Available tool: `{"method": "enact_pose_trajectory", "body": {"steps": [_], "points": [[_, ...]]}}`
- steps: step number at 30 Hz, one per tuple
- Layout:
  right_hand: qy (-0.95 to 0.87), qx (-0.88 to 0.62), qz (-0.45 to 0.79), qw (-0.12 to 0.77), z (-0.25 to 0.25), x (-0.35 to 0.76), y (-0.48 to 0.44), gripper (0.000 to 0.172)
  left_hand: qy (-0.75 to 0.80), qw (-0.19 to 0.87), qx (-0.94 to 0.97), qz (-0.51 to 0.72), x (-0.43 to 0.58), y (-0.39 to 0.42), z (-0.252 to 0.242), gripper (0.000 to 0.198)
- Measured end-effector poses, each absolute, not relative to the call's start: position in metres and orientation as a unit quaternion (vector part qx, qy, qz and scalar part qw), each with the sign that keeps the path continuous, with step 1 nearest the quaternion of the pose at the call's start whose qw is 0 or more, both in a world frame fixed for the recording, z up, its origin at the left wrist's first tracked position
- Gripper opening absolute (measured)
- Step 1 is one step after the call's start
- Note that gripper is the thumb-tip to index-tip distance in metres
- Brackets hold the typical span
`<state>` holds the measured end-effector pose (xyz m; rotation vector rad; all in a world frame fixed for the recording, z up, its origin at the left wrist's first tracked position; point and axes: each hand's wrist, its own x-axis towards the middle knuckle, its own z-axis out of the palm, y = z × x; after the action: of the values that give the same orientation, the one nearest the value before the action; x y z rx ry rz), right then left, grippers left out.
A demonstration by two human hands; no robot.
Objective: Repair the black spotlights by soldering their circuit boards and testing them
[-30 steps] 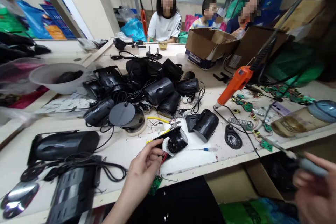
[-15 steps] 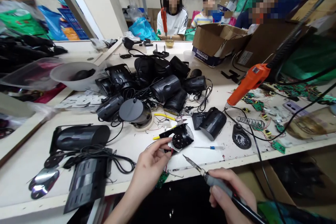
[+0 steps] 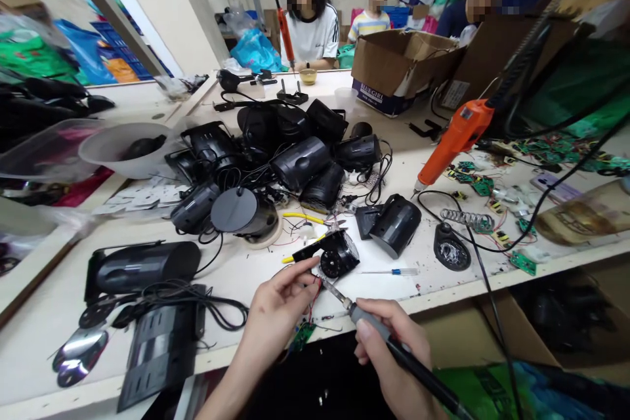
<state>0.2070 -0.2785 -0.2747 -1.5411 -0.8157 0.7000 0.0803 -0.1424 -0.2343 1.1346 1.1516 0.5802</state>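
My left hand is closed in a pinch around thin red wires at the near side of a small black assembly with a round disc. Its index fingertip lies against that assembly. In my right hand is a soldering iron with a grey grip. The iron's tip meets the wires by my left fingertips; whether it touches them I cannot tell. A green circuit board hangs at the table edge below. Beside the assembly lie a blue-tipped screwdriver and yellow-handled pliers.
Several black cylindrical housings with cables are piled mid-table. An orange electric screwdriver hangs at the right, near a coiled-spring iron stand and scattered circuit boards. A cardboard box stands at the back, with people seated beyond.
My right hand has brought the soldering iron left, so its tip is now at the wires by my left fingers. My left hand keeps its pinch. The view has shifted slightly.
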Motion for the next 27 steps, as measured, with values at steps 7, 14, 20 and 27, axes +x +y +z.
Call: {"method": "enact_pose_trajectory", "body": {"steps": [7,14,20,27], "points": [[-0.364,-0.667,0.288,0.584,-0.272,0.205,-0.273,0.021,0.502,0.662,0.495,0.254,0.080,-0.143,-0.237,0.058],[-0.434,-0.673,0.207,0.561,-0.269,0.207,-0.274,0.015,0.500,0.664,0.491,0.260,0.079,-0.142,-0.235,0.055],[-0.454,-0.661,0.164,0.575,-0.261,0.203,-0.269,0.015,0.500,0.666,0.487,0.263,0.076,-0.139,-0.236,0.054],[-0.477,-0.642,0.134,0.585,-0.256,0.203,-0.267,0.018,0.492,0.670,0.494,0.255,0.075,-0.139,-0.236,0.054]]}}
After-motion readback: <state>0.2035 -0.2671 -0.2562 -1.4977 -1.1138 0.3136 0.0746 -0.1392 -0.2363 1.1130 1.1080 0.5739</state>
